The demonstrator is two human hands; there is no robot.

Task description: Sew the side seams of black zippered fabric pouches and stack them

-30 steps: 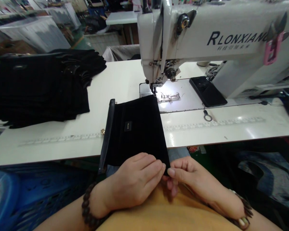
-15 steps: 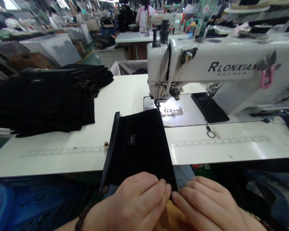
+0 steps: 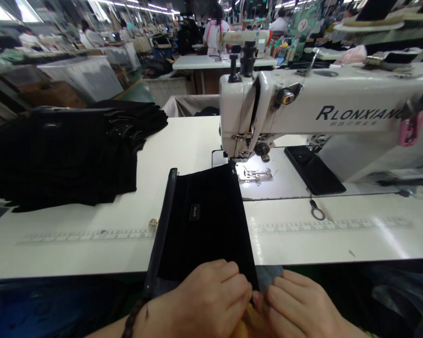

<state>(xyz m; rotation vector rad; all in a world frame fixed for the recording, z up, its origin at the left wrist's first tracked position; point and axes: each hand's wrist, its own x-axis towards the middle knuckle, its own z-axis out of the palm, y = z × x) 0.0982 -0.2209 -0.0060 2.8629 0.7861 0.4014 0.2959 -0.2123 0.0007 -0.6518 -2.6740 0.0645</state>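
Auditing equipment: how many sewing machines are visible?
2: a large white sewing machine just behind the black fabric pouch, a second sewing machine on the far table; blurred background may hide more.

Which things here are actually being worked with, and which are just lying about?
In use: flat black fabric pouch, near corner pinched by left hand and right hand; white sewing machine, needle by the pouch's far corner.
Lying about: pile of black fabric pieces; flat black phone; pink-handled snips.
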